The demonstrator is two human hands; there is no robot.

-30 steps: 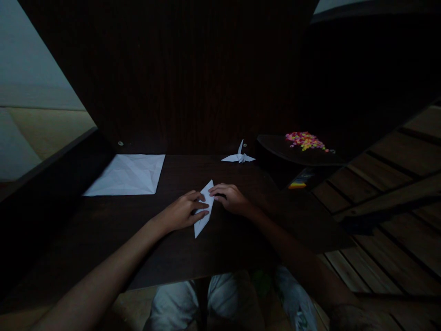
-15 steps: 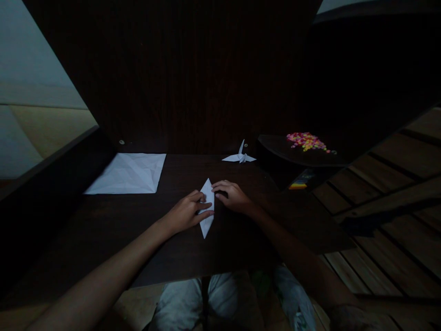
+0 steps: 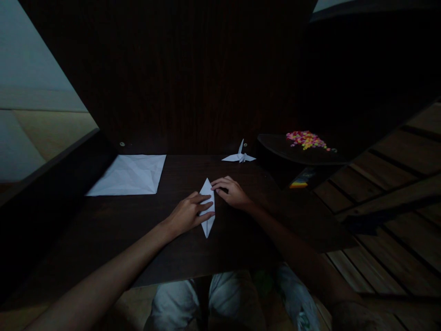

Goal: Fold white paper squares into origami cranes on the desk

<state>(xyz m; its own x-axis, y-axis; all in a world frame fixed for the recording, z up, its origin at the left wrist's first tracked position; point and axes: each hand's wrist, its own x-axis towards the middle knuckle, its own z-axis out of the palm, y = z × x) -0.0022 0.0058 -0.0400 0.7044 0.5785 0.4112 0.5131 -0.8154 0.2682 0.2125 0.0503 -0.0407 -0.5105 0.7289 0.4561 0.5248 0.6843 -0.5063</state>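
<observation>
A folded sheet of white paper (image 3: 207,224), shaped like a long diamond, lies on the dark desk (image 3: 148,253) between my hands. My left hand (image 3: 188,212) rests on it with fingers stretched and spread, pressing it from the left. At its upper right edge, the fingertips of my right hand (image 3: 232,192) touch the paper; that hand is curved, thumb apart from the fingers. A crease runs down the lower half of the paper. Behind my right hand stands a white paper crane (image 3: 241,157).
A creased white sheet (image 3: 132,174) lies at the back left. Colourful small beads (image 3: 306,140) are heaped on a raised curved shelf (image 3: 275,146) at the right. A dark side panel (image 3: 51,184) borders the desk at the left, and a slatted wooden surface (image 3: 389,216) lies right.
My left fingers have straightened and spread over the folded paper. The paper's lower tip has shifted slightly right, and its lower crease shows more clearly. My right hand has barely moved.
</observation>
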